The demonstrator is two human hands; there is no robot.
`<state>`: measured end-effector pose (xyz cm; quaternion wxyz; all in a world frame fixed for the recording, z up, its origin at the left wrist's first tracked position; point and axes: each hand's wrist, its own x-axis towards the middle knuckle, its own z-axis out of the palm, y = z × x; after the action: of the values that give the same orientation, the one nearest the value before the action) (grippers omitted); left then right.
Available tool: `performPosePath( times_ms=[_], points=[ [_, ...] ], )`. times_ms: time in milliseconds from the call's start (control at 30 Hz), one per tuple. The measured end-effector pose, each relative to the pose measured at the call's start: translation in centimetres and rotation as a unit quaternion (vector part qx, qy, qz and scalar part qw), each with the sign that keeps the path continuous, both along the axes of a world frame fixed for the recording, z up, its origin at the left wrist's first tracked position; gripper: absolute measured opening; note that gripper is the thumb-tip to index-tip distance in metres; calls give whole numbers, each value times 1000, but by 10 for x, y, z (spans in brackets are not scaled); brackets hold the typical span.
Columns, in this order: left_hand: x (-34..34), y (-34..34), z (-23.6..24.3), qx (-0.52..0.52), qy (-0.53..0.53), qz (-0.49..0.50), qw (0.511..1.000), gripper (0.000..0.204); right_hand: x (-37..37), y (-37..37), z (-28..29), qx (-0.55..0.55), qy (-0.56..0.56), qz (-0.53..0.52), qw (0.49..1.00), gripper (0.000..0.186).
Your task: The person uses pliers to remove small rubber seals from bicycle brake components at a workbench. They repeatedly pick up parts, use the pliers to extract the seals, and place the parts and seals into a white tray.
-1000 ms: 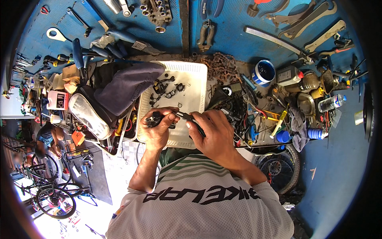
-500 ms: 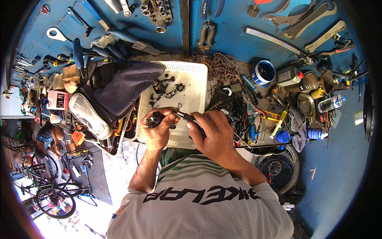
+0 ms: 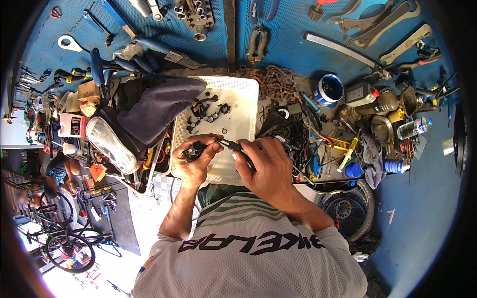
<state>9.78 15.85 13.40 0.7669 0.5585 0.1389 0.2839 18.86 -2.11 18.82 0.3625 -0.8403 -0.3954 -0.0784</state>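
My left hand [image 3: 193, 161] is closed around a small black bicycle part [image 3: 195, 150], its thumb and fingertips pinching near one end. My right hand [image 3: 268, 161] grips a black-handled tool [image 3: 245, 154] with a slim metal tip. That tip meets the left fingertips, and whether it is a pair of pliers I cannot tell. Both hands are over the near half of a white plastic basket [image 3: 247, 85]. Several small black parts and rings [image 3: 211, 117] lie in the basket beyond my hands. The fingers hide much of the held part.
A dark cloth [image 3: 161, 102] overlaps the basket's left side, beside a clear-topped case [image 3: 112, 144]. On the right the bench carries a blue tub [image 3: 329, 91], a rusty chain [image 3: 278, 84] and mixed tools. Tools hang on the blue board [image 3: 208, 54]. Another person [image 3: 64, 174] is far left near bicycles.
My left hand has turned slightly, tilting the black part so less of it shows. The right hand and its tool have barely shifted.
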Motion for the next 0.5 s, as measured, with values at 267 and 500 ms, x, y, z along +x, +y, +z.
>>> performPosePath(
  times_ms=[267,500],
  points=[
    [1,13,15,166,26,-23,986,18,5,-1,2,-14,-12,19,1000,30],
    [3,18,13,211,22,-30,977,17,6,-1,2,-28,1,24,999,30]
  ],
)
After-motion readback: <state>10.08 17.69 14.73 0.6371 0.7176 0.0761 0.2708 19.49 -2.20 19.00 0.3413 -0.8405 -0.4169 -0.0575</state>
